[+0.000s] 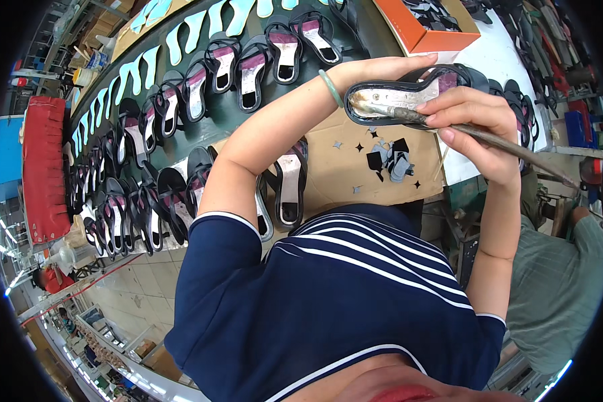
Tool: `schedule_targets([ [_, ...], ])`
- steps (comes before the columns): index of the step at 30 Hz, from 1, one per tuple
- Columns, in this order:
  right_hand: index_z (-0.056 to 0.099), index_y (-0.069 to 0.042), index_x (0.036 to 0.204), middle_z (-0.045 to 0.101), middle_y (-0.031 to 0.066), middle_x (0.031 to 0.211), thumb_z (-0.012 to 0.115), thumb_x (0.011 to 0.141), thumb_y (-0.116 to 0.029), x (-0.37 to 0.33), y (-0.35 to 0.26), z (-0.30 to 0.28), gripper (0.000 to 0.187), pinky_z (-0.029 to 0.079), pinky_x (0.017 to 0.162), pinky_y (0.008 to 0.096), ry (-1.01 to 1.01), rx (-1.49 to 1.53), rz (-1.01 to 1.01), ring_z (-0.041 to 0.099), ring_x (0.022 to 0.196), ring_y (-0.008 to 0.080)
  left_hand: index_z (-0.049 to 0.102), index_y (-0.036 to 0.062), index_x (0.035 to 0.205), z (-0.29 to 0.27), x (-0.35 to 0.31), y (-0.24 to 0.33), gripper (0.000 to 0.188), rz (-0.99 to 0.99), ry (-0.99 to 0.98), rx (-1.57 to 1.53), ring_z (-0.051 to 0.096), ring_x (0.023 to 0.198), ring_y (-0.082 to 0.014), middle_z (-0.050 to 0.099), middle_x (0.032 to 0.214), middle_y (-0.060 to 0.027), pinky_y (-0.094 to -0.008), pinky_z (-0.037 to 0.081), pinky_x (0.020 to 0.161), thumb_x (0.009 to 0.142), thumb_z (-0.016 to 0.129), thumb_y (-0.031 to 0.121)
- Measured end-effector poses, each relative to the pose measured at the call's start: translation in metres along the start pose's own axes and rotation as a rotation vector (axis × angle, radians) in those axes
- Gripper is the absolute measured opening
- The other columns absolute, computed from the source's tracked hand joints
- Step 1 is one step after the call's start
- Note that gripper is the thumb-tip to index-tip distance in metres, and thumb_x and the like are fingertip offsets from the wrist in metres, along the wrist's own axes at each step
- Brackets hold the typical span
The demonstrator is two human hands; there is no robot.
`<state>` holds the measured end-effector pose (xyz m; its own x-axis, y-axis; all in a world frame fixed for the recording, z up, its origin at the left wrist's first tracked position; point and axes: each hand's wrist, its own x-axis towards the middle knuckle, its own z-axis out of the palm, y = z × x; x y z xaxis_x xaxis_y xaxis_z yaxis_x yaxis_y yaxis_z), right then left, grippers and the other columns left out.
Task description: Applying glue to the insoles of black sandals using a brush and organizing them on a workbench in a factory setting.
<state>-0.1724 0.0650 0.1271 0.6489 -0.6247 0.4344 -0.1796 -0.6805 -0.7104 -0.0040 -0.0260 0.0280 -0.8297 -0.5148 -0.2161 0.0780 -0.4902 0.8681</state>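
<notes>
A black strappy sandal (pixel 387 92) with a pale insole bed and a purple patch is held up above the table by my left hand (pixel 382 69). That hand lies along the sandal's far side, and part of its grip is hidden behind the sandal. Between the fingers of my right hand (pixel 479 124) is a long-handled brush (pixel 509 146). Its bristles touch the heel end of the insole, where a brownish wet patch shows. Beneath, a cardboard sheet (pixel 342 177) carries a small heap of black and grey cut pieces (pixel 392 161) and a few star-shaped scraps.
Rows of black sandals (pixel 251 77) cover the table to the left, with light-blue insole pieces (pixel 174 43) lined up beyond them. An orange box (pixel 422 33) of dark parts stands at the far right. A person in grey-green clothing (pixel 556 288) is close on my right.
</notes>
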Motion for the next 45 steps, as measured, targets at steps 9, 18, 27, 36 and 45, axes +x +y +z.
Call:
schedule_targets([
  [9, 0.07, 0.003, 0.085, 0.068, 0.0179, 0.091, 0.064, 0.074, -0.007, 0.023, -0.002, -0.017, 0.016, 0.051, 0.073, 0.0323, -0.196, 0.037, 0.0, 0.066, 0.081, 0.0248, 0.053, -0.0018, 0.124, 0.01, -0.007, 0.016, 0.037, -0.121, -0.182, 0.248, 0.061, 0.094, -0.0072, 0.063, 0.11, -0.0074, -0.0187, 0.053, 0.078, 0.1, 0.042, 0.024],
  [18, 0.07, 0.002, 0.083, 0.068, 0.0173, 0.09, 0.066, 0.073, -0.008, 0.042, -0.001, -0.025, 0.015, 0.051, 0.069, 0.0308, -0.316, 0.058, -0.063, 0.066, 0.078, 0.0241, 0.042, 0.0004, 0.137, 0.013, -0.007, 0.012, 0.043, -0.053, -0.423, 0.336, 0.047, 0.121, -0.011, 0.049, 0.133, -0.0087, -0.022, 0.041, 0.101, 0.1, 0.043, 0.022],
  [27, 0.07, 0.002, 0.08, 0.067, 0.017, 0.089, 0.065, 0.07, -0.006, 0.056, 0.002, -0.033, 0.013, 0.05, 0.068, 0.029, -0.433, 0.082, -0.064, 0.065, 0.076, 0.0226, 0.035, 0.0021, 0.141, 0.002, -0.004, 0.002, 0.047, -0.026, -0.565, 0.22, 0.041, 0.129, -0.013, 0.043, 0.14, -0.009, -0.0239, 0.034, 0.109, 0.1, 0.042, 0.025],
  [36, 0.071, 0.004, 0.088, 0.069, 0.0164, 0.091, 0.066, 0.073, 0.003, 0.081, -0.022, -0.042, 0.015, 0.05, 0.072, 0.0287, -0.6, 0.144, 0.119, 0.065, 0.08, 0.0219, 0.06, 0.0038, 0.118, 0.016, 0.005, -0.007, 0.047, -0.129, -0.407, 0.152, 0.058, 0.095, -0.0056, 0.062, 0.103, -0.0012, -0.0192, 0.047, 0.085, 0.093, 0.057, 0.044],
  [45, 0.071, 0.004, 0.089, 0.069, 0.0152, 0.091, 0.067, 0.075, 0.004, 0.079, -0.018, -0.048, 0.015, 0.049, 0.072, 0.0274, -0.659, 0.133, 0.114, 0.066, 0.081, 0.0215, 0.039, -0.0002, 0.134, 0.02, 0.0, 0.005, 0.05, -0.18, -0.515, 0.352, 0.043, 0.121, -0.0124, 0.042, 0.132, -0.0073, -0.0263, 0.032, 0.107, 0.1, 0.039, 0.036],
])
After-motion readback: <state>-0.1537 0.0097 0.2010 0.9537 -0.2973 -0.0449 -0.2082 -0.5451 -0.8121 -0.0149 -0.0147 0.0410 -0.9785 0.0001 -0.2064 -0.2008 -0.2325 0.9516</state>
